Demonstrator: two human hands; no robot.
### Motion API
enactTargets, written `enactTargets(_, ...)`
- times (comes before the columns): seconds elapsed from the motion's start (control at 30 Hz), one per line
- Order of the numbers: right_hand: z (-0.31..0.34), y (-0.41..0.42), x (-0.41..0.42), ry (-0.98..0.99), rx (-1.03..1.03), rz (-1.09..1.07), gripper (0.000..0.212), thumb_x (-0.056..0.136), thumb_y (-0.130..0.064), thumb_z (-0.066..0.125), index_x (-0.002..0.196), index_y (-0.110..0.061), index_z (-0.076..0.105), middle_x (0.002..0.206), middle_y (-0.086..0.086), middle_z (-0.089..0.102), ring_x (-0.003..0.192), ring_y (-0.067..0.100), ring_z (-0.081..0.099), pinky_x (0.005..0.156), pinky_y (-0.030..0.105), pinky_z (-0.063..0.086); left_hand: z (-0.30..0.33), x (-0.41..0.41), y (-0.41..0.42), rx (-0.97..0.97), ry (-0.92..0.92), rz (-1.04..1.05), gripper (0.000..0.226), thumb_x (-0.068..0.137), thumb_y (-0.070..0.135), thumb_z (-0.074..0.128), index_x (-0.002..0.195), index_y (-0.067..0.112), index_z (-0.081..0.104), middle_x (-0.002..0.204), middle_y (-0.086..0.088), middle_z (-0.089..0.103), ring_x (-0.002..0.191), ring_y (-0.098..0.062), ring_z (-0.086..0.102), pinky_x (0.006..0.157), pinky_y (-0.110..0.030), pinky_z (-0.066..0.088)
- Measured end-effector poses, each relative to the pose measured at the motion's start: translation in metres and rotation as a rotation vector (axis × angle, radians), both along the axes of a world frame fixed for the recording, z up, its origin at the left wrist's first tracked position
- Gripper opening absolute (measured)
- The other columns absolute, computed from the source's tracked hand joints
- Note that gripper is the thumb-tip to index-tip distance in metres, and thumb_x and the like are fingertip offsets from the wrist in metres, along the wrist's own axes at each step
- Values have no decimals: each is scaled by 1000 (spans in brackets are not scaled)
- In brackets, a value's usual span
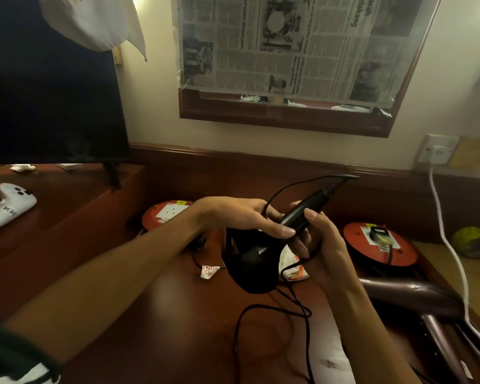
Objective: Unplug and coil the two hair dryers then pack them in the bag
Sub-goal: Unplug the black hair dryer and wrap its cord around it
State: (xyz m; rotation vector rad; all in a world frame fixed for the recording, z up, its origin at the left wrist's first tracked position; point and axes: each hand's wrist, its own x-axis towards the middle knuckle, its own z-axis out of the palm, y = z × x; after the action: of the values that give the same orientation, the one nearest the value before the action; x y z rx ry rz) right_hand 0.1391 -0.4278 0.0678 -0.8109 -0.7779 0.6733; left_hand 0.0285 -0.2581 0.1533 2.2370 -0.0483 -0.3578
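Note:
A black hair dryer [250,261] is held above the wooden desk, body down and handle pointing up to the right. My right hand [313,245] grips its handle from below. My left hand [244,214] lies across the handle and pinches the black cord [277,309], which arcs from the handle's tip and trails in loops over the desk. A second, maroon hair dryer [416,297] lies on the desk at the right. One red cord reel [380,245] has a black plug in its socket.
Another red cord reel [164,214] sits behind my left wrist. A white cable [444,234] hangs from a wall socket [435,151] at the right. A TV [50,106] and a white controller [9,203] stand at the left. A newspaper-covered mirror [288,51] hangs on the wall.

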Motion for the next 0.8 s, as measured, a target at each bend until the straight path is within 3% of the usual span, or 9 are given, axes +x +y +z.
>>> enactTargets(0.13,2,-14,6,-53,-68,47,27,98,-30,62,105,-4,63,57,1,32,37,7,28,40,26,16,2,-7,9,-95,-87,8,39,104,31,60,123,-2,67,120,-29,70,111,-46,68,109,-62,47)
enactTargets(0.2,-13,-27,11,-48,-169,153,37,100,-34,59,86,0,59,53,-1,23,36,7,22,41,26,16,13,-13,17,-118,-89,-18,37,105,25,59,121,-8,66,115,-25,73,106,-41,71,103,-53,54)
enactTargets(0.3,-40,-40,23,-48,-305,387,54,92,-36,73,84,10,47,54,-2,34,44,9,27,46,26,23,31,-20,20,-95,-15,-80,36,105,21,57,119,-11,67,106,-20,75,95,-31,74,87,-33,59)
enactTargets(0.4,-38,-30,31,-275,-531,530,31,92,-22,72,76,-3,54,63,3,44,53,15,37,53,29,30,44,-19,0,-3,84,-200,31,104,23,62,112,-6,69,97,-22,73,90,-30,72,82,-35,57)
enactTargets(0.47,-23,-11,44,-460,-794,460,18,84,-15,77,73,-8,65,67,5,58,59,15,55,59,33,48,44,-16,-20,147,210,-280,24,102,26,66,105,2,71,89,-11,72,81,-21,71,74,-31,57)
enactTargets(0.53,-1,6,57,-740,-938,453,16,85,-11,72,74,0,67,69,7,60,63,14,57,63,44,48,33,-12,-37,453,340,-320,31,98,39,68,107,9,70,87,-2,73,75,-15,71,67,-25,57)
enactTargets(0.63,35,24,66,-785,-1047,587,17,94,-3,67,79,4,68,60,4,58,50,11,52,55,28,49,9,-12,-43,833,424,-290,48,96,54,64,115,10,65,92,-3,69,76,-17,68,67,-28,55)
enactTargets(0.8,94,50,36,-981,-1161,745,20,100,-11,60,93,6,67,58,3,58,44,14,54,50,30,56,-9,0,-31,946,415,-146,39,96,49,66,116,17,58,87,3,59,70,-11,57,59,-23,45)
